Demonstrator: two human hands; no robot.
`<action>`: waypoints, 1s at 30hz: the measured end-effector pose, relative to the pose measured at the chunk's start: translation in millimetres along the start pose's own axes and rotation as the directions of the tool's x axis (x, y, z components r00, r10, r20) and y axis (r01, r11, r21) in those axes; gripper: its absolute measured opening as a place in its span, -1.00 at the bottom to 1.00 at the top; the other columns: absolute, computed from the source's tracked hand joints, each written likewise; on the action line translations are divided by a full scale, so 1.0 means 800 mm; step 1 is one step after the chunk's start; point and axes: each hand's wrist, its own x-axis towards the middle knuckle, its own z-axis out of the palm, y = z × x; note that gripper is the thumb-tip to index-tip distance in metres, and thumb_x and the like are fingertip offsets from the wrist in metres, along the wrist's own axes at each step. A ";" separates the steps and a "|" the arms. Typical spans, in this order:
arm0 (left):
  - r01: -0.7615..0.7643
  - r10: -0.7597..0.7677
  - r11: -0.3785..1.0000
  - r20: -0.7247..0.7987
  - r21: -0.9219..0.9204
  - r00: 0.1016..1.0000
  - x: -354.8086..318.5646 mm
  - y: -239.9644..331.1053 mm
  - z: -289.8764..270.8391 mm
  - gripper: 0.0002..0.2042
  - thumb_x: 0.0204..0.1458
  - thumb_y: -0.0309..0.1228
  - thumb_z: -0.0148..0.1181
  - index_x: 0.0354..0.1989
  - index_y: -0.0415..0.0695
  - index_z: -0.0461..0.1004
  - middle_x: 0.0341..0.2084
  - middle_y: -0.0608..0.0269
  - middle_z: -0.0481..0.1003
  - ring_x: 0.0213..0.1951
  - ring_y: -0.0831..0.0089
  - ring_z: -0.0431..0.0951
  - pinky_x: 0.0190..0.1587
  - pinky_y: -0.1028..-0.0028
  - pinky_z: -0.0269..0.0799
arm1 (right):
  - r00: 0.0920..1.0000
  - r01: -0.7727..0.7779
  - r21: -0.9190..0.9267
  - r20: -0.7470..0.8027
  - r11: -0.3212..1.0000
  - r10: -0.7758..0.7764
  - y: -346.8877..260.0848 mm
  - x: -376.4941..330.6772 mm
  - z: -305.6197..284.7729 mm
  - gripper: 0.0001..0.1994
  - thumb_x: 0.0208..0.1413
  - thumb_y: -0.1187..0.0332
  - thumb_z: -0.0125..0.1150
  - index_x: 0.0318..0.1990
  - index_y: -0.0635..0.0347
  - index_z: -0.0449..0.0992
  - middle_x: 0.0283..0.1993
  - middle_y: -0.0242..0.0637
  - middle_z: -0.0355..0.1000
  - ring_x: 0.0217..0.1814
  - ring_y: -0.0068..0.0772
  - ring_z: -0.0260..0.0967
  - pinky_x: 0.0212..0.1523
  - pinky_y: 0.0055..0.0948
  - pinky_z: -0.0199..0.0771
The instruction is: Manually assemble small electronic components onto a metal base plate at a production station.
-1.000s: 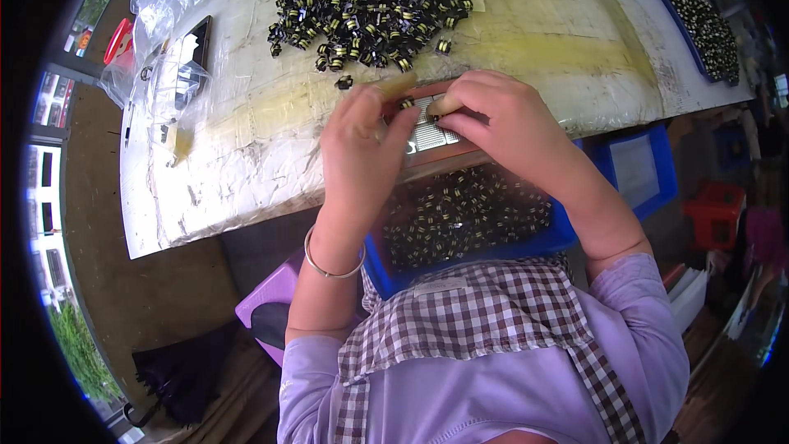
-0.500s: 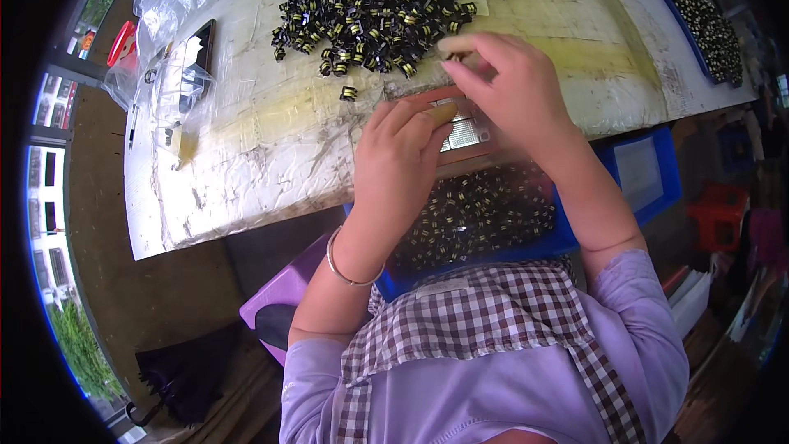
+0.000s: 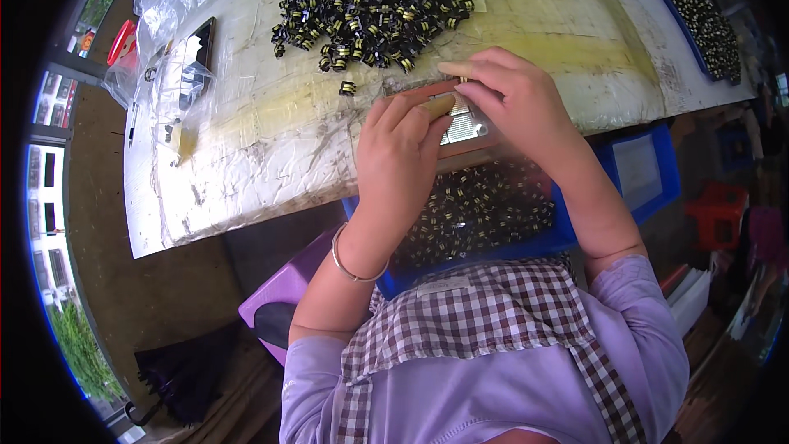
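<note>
You have both hands together at the near edge of the table (image 3: 246,140), over the metal plate (image 3: 466,129) in its orange-brown frame (image 3: 472,146). Your left hand (image 3: 396,144) lies across the left side of the plate, its thumb and forefinger bent close together; you cover the spot beneath, so I cannot tell whether anything sits between them. Your right hand (image 3: 522,99) is over the far right side of the frame, thumb and forefinger narrowed on what looks like 1 small part (image 3: 463,80), mostly hidden by your fingertips.

The step in hand, as I judge it, is bringing that small part to the plate beside your left fingers. The next move calls for a light, steady pinch on the right, and for the left hand to keep the plate from sliding.

On the far side of the table is a heap (image 3: 378,12) of black parts with yellow bands, and 1 loose part (image 3: 348,88) lies just near of it, to the left of the frame. Below the table's near edge, more such parts (image 3: 485,205) fill a blue tray (image 3: 549,236) in front of your apron (image 3: 485,312).
</note>
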 end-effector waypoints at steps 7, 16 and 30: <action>-0.045 0.045 0.999 -0.039 0.020 0.998 -0.002 -0.001 -0.002 -0.84 -0.04 -0.50 0.28 -0.24 -0.16 0.57 -0.44 0.17 0.46 -0.38 0.17 0.44 -0.28 0.28 0.39 | 0.999 0.017 -0.022 -0.030 1.000 -0.017 -0.008 -0.001 0.001 -0.70 0.00 0.48 0.30 -0.06 0.05 0.62 -0.33 -0.28 0.46 -0.35 -0.28 0.42 -0.30 -0.41 0.45; 0.113 -0.022 0.887 -0.205 0.447 0.979 0.009 -0.060 -0.035 -0.89 0.04 -0.41 0.25 -0.32 -0.18 0.53 -0.54 0.13 0.44 -0.46 0.18 0.44 -0.35 0.27 0.37 | 0.982 -0.040 0.192 0.186 0.981 0.004 -0.024 0.000 -0.008 -0.87 -0.06 0.47 0.34 -0.31 0.20 0.60 -0.35 -0.27 0.48 -0.30 -0.27 0.45 -0.28 -0.39 0.45; 0.250 -0.255 0.967 -0.113 -0.051 0.960 -0.009 -0.040 -0.029 -0.82 -0.13 -0.51 0.36 -0.30 -0.21 0.60 -0.35 0.16 0.56 -0.31 0.20 0.53 -0.23 0.34 0.45 | 0.967 -0.220 0.300 0.195 0.928 0.166 -0.043 0.025 0.001 -0.87 -0.03 0.37 0.36 -0.34 0.17 0.58 -0.32 -0.30 0.50 -0.30 -0.34 0.46 -0.30 -0.45 0.44</action>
